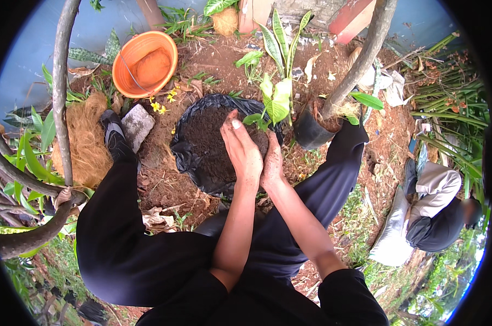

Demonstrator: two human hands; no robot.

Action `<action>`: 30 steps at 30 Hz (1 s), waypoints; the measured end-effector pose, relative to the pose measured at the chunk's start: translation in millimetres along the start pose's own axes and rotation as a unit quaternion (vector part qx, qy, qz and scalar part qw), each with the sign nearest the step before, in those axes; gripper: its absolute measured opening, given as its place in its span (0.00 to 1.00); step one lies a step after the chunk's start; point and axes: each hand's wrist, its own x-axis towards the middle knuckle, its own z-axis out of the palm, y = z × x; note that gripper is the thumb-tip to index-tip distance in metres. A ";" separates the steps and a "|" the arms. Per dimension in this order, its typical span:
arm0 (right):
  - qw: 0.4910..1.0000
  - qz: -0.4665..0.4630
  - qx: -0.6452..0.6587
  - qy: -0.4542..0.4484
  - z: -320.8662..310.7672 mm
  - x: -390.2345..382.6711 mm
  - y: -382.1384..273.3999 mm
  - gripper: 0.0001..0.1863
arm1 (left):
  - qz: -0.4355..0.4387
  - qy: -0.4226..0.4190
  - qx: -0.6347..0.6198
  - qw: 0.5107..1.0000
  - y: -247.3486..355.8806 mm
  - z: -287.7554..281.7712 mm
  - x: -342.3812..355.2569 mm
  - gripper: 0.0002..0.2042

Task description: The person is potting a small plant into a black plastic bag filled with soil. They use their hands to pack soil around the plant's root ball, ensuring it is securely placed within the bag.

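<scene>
A ball of dark soil (260,140) sits between my two hands, with a green leafy plant (277,103) rising from its far side. My left hand (240,149) presses the ball's left side, fingers long and together, soil on the fingertips. On the right side, my right hand (273,165) cups the ball, its fingers partly hidden. Both hands are over a black plastic sheet or bag (183,117) that holds loose dark soil (205,133). The plant's roots cannot be seen.
An orange bucket (171,57) stands at the far left. Brown fibre (80,141) and a grey stone block (137,126) lie by my left foot. A black pot (308,133) is at right; a tall snake plant (281,41) stands beyond. Another person (436,217) sits far right.
</scene>
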 end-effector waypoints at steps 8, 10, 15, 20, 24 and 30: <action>0.995 -0.064 -0.072 0.019 -3.0 -1.1 -0.8 0.21 | -0.015 -0.021 -0.027 0.999 2.1 -3.9 0.0 0.29; 0.999 -0.023 -0.031 0.017 2.9 -1.2 -6.6 0.20 | -0.067 -0.037 -0.119 0.990 4.5 -6.4 4.0 0.32; 0.998 0.054 0.031 0.026 -6.9 7.0 -8.2 0.19 | -0.176 -0.041 -0.260 0.949 5.0 -15.6 13.9 0.41; 0.999 -0.016 -0.015 0.039 4.0 -0.2 -0.5 0.20 | -0.074 -0.013 -0.037 0.996 -8.0 -3.6 4.2 0.36; 0.990 -0.081 -0.116 0.023 -15.6 2.2 6.0 0.20 | -0.064 -0.015 -0.039 0.997 -12.4 -3.2 4.0 0.35; 1.000 0.011 0.019 0.019 -3.7 2.8 -6.4 0.18 | -0.213 -0.061 -0.312 0.924 -2.4 -12.6 11.8 0.40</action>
